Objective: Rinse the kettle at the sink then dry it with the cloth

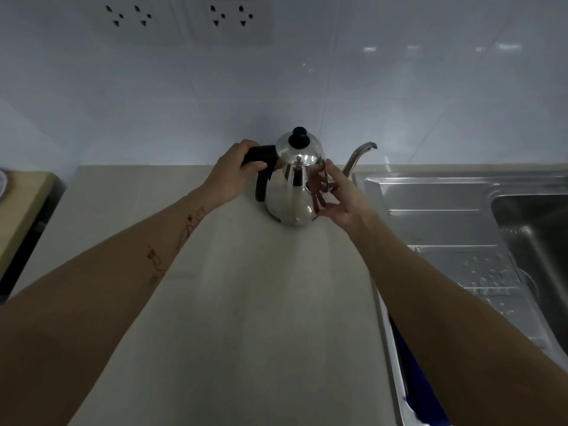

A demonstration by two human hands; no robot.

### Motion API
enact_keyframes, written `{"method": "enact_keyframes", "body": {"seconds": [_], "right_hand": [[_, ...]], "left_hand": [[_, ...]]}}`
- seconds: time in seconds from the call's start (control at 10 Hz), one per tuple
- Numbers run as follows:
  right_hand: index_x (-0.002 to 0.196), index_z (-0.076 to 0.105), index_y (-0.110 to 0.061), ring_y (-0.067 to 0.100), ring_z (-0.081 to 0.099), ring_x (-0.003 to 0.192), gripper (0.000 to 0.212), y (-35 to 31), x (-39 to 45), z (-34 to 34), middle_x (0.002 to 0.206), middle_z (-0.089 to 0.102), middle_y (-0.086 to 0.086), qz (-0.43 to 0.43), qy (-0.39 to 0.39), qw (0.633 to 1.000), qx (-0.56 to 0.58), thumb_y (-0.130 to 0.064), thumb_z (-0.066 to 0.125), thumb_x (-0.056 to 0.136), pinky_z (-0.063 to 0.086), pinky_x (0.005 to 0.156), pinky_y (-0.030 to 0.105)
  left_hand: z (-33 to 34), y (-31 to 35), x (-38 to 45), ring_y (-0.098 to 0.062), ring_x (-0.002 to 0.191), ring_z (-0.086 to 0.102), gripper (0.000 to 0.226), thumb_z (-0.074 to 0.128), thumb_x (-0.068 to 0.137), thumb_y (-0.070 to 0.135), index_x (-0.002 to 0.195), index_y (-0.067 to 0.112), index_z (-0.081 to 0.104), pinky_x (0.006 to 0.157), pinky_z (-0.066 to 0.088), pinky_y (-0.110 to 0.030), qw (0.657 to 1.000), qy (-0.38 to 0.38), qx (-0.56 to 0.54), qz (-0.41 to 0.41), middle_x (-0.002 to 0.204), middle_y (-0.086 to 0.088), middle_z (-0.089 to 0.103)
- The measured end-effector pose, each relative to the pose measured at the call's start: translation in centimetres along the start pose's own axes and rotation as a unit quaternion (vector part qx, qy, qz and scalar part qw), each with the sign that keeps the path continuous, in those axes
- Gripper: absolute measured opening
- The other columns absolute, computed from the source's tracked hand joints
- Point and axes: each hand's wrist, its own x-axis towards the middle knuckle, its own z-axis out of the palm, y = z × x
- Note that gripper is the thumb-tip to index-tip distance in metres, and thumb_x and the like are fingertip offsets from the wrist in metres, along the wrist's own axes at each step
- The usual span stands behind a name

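Observation:
A shiny steel kettle (292, 192) with a black lid knob, black handle and thin curved spout stands upright on the pale counter (233, 302), close to the back wall. My left hand (233, 176) is closed around the black handle on the kettle's left side. My right hand (338, 195) rests against the kettle's right flank with fingers spread, touching the body below the spout. A blue cloth (412, 370) shows partly at the sink's near left edge, under my right forearm.
A steel sink (461, 210) with a wet draining board lies to the right, its basin at the far right edge. A white tiled wall with two double sockets (187, 16) rises behind. A wooden board (21, 204) sits at the left.

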Motion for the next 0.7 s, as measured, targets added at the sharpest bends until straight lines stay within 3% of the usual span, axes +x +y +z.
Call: {"method": "enact_keyframes", "body": {"seconds": [0.1,0.2,0.3,0.4,0.5,0.6,0.7], "right_hand": [[0.09,0.07,-0.013,0.022,0.062,0.095,0.025,-0.1,0.9,-0.1,0.084,0.063,0.003,0.003,0.001,1.0,0.019,-0.032,0.081,0.08,0.051,0.098,0.046],[0.106,0.069,-0.01,0.023,0.063,0.097,0.039,0.0,1.1,-0.1,0.094,0.066,0.006,0.002,0.005,1.0,0.008,-0.032,0.083,0.077,0.051,0.096,0.049],[0.124,0.065,-0.005,0.023,0.067,0.104,0.058,0.4,1.0,-0.1,0.098,0.068,0.005,-0.004,0.013,1.0,-0.015,-0.035,0.083,0.077,0.057,0.087,0.041],[0.121,0.066,-0.003,0.022,0.068,0.107,0.053,0.0,0.5,0.2,0.097,0.07,0.002,-0.013,0.011,1.0,-0.025,-0.036,0.079,0.082,0.058,0.08,0.036],[0.124,0.059,-0.005,0.013,0.062,0.089,0.048,-2.0,-4.9,-0.1,0.095,0.064,-0.003,-0.054,0.011,0.996,-0.065,-0.035,0.071,0.088,0.052,0.069,0.024],[0.132,0.049,-0.011,0.008,0.054,0.089,0.053,-3.3,-7.3,0.2,0.098,0.055,-0.008,-0.038,-0.001,0.993,-0.109,-0.043,0.062,0.093,0.046,0.078,0.023],[0.143,0.039,-0.014,0.02,0.045,0.125,0.068,-4.3,-9.1,0.4,0.124,0.047,-0.002,-0.065,0.017,0.98,-0.185,-0.05,0.061,0.09,0.035,0.098,0.035]], "left_hand": [[0.3,-0.2,0.8,-0.015,0.1,0.049,0.035,0.055,0.097,0.021,0.13,0.009,0.05,0.071,0.036,-0.015,1.0,-0.001,0.007,0.005,0.12,-0.011,0.055],[0.1,-0.2,1.1,-0.015,0.102,0.049,0.037,0.054,0.098,0.021,0.132,0.008,0.049,0.074,0.036,-0.018,1.0,-0.006,0.013,-0.004,0.123,-0.014,0.055],[0.4,-0.6,0.8,-0.018,0.101,0.05,0.038,0.053,0.098,0.022,0.134,0.009,0.047,0.072,0.038,-0.021,1.0,-0.009,0.002,-0.016,0.124,-0.013,0.055],[0.1,0.4,0.9,-0.025,0.123,0.049,0.047,0.051,0.099,0.023,0.143,0.009,0.04,0.092,0.037,-0.023,0.999,-0.011,0.002,-0.034,0.137,-0.014,0.05],[0.3,3.6,-2.3,-0.031,0.143,0.027,0.063,0.048,0.1,0.033,0.151,0.009,0.021,0.118,0.023,-0.039,0.999,0.007,0.044,-0.021,0.155,-0.018,0.028],[-0.3,5.9,-4.2,-0.037,0.148,0.012,0.075,0.049,0.099,0.035,0.154,0.008,0.008,0.119,0.016,-0.054,0.995,0.034,0.081,-0.048,0.161,-0.019,0.013],[-0.8,8.0,-5.9,-0.034,0.15,-0.001,0.076,0.048,0.1,0.032,0.154,0.007,0.001,0.121,0.006,-0.052,0.987,0.082,0.129,-0.047,0.164,-0.014,-0.001]]}}
